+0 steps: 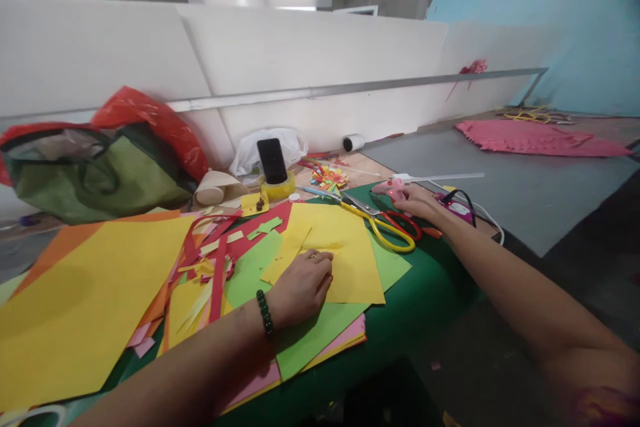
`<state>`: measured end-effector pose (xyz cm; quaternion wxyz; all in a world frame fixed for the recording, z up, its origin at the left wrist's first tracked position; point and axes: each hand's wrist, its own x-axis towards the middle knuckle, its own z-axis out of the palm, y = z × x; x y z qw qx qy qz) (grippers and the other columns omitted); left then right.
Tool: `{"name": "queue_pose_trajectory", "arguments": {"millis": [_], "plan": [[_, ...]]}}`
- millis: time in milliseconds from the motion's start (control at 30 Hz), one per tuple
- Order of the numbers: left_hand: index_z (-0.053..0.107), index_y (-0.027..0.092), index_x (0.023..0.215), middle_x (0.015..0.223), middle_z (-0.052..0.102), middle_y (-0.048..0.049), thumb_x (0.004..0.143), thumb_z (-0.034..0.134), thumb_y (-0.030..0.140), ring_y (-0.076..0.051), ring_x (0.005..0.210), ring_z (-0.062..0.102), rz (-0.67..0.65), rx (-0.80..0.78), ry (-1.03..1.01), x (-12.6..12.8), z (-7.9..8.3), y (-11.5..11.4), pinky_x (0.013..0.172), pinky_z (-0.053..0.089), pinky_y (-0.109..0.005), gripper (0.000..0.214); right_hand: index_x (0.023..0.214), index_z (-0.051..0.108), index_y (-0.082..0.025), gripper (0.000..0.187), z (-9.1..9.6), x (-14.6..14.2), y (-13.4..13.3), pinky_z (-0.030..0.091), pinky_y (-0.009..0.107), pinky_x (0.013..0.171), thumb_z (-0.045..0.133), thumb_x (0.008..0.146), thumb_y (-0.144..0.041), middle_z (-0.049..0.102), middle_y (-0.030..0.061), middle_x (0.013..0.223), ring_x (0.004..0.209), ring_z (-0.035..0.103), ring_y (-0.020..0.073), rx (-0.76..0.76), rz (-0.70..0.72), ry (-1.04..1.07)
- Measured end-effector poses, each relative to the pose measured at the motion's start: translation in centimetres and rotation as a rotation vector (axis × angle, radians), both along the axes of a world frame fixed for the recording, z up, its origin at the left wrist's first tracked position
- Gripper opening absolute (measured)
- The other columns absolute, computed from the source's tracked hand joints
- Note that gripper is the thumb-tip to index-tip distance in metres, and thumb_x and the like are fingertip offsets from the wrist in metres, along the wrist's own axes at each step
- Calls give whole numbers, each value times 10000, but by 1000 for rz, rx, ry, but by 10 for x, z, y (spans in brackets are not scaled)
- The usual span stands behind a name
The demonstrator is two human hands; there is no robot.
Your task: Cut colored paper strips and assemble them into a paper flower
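Observation:
My left hand (303, 283), with a ring and a green bead bracelet, rests with curled fingers on a yellow paper sheet (353, 277). A smaller yellow paper piece (284, 255) lies partly under its knuckles; the fingertips are mostly hidden. Green paper (310, 347) and pink paper sit beneath that sheet. On the right, my right hand (417, 201) is closed around a pink glue gun (387, 188), its nozzle pointing left. A white glue stick (445, 177) extends to the right behind it. Yellow-handled scissors (395, 239) and red-handled scissors (406, 220) lie just below this hand.
Large yellow sheets (95, 300) and red strips (218, 280) cover the left side. Behind stand a phone (273, 160) on a tape roll (278, 187), a paper flower (329, 177) and a green bag (95, 180). A purple power strip (457, 207) is at right.

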<state>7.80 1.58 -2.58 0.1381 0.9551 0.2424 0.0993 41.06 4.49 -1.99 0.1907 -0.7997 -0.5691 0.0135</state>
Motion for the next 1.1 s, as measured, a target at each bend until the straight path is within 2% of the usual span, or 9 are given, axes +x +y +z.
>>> {"name": "queue_pose_trajectory", "arguments": {"millis": [133,200,300,367,400,500,567,867,1100], "plan": [[601,172,835,1210,639,-137,921,385,201,-240,1059,589,-17,31,-27,-4,-4,1,955,478,-436,234,744,602,-153,206,20,1,-19,334,281,540,513,796,-331,631,81,709,626,546,171,82,-138,65],[609,171,849,1220,637,-133,920,386,207,-238,1053,592,-31,42,-31,-5,-5,3,960,478,-437,236,742,565,-168,193,36,-2,-38,341,281,529,534,788,-352,591,56,676,590,521,149,205,-220,242],[610,171,856,1217,637,-132,921,383,213,-237,1053,588,-50,53,-28,-5,-7,5,957,481,-419,240,723,523,-186,165,58,-16,-72,341,271,496,599,739,-331,531,13,613,527,481,115,279,-135,542],[603,173,842,1205,640,-131,921,377,211,-237,1057,581,-54,52,-19,-5,-6,5,953,481,-400,242,668,500,-196,264,66,-35,-90,314,261,457,659,688,-406,495,-10,560,488,447,107,190,-10,587],[599,173,834,1194,643,-130,922,372,210,-236,1056,580,-53,46,-16,-5,-6,5,954,479,-394,246,628,484,-199,330,67,-46,-96,286,254,435,666,673,-472,454,-25,525,465,412,99,93,79,557],[594,172,823,1159,651,-132,928,354,213,-240,1044,581,-50,13,-14,-4,-4,6,962,471,-402,264,573,445,-207,424,60,-77,-101,217,241,414,624,685,-575,352,-54,494,438,316,80,-107,345,449],[594,172,822,1150,652,-136,931,350,217,-243,1049,579,-53,-5,-16,-4,-3,6,973,462,-408,271,573,439,-212,413,52,-90,-96,211,239,414,600,711,-566,330,-58,499,438,298,80,-129,444,403],[602,171,839,1156,649,-125,933,361,213,-239,1067,572,-64,-19,-9,-3,-1,8,980,456,-397,262,522,344,-232,393,30,-101,-79,206,254,416,565,762,-450,349,-44,461,416,329,100,-136,369,129],[601,162,851,1182,649,-121,932,363,208,-234,1059,574,-58,-12,23,-4,-1,9,986,459,-380,256,603,436,-216,322,16,-101,-71,246,256,468,509,811,-450,439,-26,508,470,419,125,-163,375,18]]}}
